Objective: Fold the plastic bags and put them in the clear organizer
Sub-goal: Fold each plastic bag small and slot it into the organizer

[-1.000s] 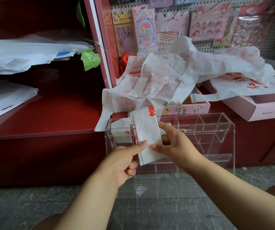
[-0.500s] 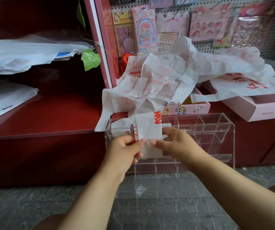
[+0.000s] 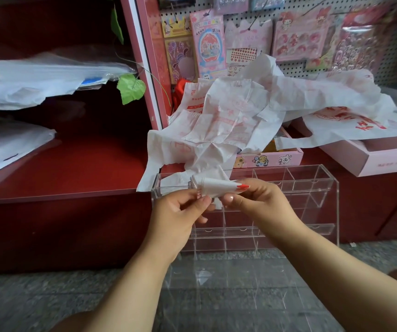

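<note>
A white plastic bag with red print, folded into a small narrow bundle (image 3: 216,186), is held between both hands in front of the clear organizer (image 3: 312,185). My left hand (image 3: 176,214) pinches its left end and my right hand (image 3: 255,200) pinches its right end. The organizer stands on the floor against the red counter, with several open compartments; a folded white bag (image 3: 176,180) sits in its top left one. A loose pile of crumpled white bags (image 3: 236,116) lies on the counter above and hangs over the edge.
Pink boxes (image 3: 372,159) sit on the counter at the right, under more bags. Sticker packs hang on a pegboard (image 3: 288,32) behind. Red shelves at the left hold stacks of clear plastic (image 3: 36,80). Grey stone floor (image 3: 24,303) lies below.
The upright folded strip has been folded down shorter and turned sideways. Both hands moved up slightly and closer together around it.
</note>
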A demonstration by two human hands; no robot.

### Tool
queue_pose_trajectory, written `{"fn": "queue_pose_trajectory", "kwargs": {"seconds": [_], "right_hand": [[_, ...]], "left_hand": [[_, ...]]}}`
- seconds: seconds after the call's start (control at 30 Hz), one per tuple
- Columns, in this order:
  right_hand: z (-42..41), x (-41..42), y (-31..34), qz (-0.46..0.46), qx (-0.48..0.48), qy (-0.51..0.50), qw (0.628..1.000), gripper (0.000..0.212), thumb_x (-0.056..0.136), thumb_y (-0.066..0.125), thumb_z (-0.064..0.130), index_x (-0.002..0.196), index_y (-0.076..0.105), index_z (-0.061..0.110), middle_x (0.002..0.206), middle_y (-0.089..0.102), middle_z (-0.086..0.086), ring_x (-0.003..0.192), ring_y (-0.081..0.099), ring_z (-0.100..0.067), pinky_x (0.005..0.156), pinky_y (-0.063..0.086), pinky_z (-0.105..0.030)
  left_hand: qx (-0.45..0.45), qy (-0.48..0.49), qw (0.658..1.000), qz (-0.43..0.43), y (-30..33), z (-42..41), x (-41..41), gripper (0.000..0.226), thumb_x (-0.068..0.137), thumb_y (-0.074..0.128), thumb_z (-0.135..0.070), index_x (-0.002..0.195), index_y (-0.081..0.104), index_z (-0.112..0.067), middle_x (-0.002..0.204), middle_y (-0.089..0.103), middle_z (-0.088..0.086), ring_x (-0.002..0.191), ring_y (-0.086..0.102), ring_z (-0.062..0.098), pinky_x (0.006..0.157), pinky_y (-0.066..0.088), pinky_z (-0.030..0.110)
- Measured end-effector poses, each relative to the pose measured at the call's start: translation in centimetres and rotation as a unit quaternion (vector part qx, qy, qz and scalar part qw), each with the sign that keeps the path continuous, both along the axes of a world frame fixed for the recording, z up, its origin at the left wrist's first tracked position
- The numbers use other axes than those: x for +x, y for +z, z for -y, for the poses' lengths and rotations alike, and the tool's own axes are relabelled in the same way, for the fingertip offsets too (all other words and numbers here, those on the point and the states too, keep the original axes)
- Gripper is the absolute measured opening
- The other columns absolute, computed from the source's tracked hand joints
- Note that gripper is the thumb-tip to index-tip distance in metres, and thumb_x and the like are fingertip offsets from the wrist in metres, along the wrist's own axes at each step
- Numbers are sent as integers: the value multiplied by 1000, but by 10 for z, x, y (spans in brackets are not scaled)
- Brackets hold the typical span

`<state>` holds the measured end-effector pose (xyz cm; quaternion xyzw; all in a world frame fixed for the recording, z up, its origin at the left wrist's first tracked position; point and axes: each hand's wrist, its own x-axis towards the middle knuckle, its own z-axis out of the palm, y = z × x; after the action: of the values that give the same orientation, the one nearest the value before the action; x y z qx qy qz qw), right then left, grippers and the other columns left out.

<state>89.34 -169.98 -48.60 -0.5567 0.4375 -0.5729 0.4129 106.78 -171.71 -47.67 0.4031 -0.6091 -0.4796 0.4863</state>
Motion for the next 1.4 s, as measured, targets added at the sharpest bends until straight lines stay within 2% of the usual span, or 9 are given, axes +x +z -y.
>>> {"fn": "queue_pose_trajectory", "kwargs": {"seconds": [0.17,0.33,0.43,0.6,0.73,0.9,1.2,1.3,1.4], "right_hand": [[-2,1,2,-14,-26,-6,1000,8,73,72,21,74,78,27,76,74,0,74,65,-13,78,55,-36],[-1,3,0,-17,-28,-27,999,7,73,73,30,68,76,33,72,72,-4,69,61,-22,72,53,-40],[1,2,-5,9,-15,-8,1000,26,77,76,46,79,77,20,88,72,-17,88,64,-40,88,52,-49],[6,6,-10,93,16,0,996,32,67,80,52,66,72,21,82,73,-5,83,65,-19,84,49,-38],[4,9,-14,158,40,-6,987,49,48,88,59,61,66,17,76,68,-14,78,63,-29,89,48,-57],[2,12,-13,186,52,-35,981,53,50,89,54,71,64,12,84,66,-19,80,61,-35,89,44,-72],[6,9,-16,199,44,-91,975,51,36,91,60,65,62,30,73,57,-1,80,50,-24,75,41,-47],[7,8,-18,197,42,-99,975,44,43,92,52,66,62,29,71,60,0,75,52,-22,69,44,-38],[7,8,-21,196,28,-96,976,33,57,88,35,71,60,23,70,61,-1,69,54,-17,70,46,-33]], "left_hand": [[-18,-21,999,-30,1,-2,2,15,84,68,-3,92,74,-14,85,77,5,73,69,11,66,55,20],[-39,-3,999,-30,-3,-2,-1,16,73,71,-24,88,76,-20,85,77,3,81,73,19,78,59,33],[-52,26,998,-14,-7,0,-2,6,72,72,-31,72,78,-30,78,76,4,79,73,25,83,59,46],[-29,15,999,8,-11,-2,-8,14,81,77,-13,73,79,-23,77,76,6,78,73,29,82,57,55],[-12,13,1000,6,-15,-5,-12,4,77,75,-21,75,79,-19,74,75,8,74,73,28,79,59,53],[1,20,999,24,-17,-6,-17,16,84,75,-11,70,76,-19,68,74,7,67,72,22,78,59,48],[28,12,996,83,-26,-7,-20,17,86,73,-17,70,74,-14,64,72,6,63,70,17,76,59,48],[26,27,997,68,-29,-5,-21,17,78,77,-26,86,69,-14,77,72,6,71,66,12,75,57,41],[87,77,992,-38,-32,0,-25,48,74,84,-23,113,54,-19,97,71,-2,82,67,8,77,51,27]]}}
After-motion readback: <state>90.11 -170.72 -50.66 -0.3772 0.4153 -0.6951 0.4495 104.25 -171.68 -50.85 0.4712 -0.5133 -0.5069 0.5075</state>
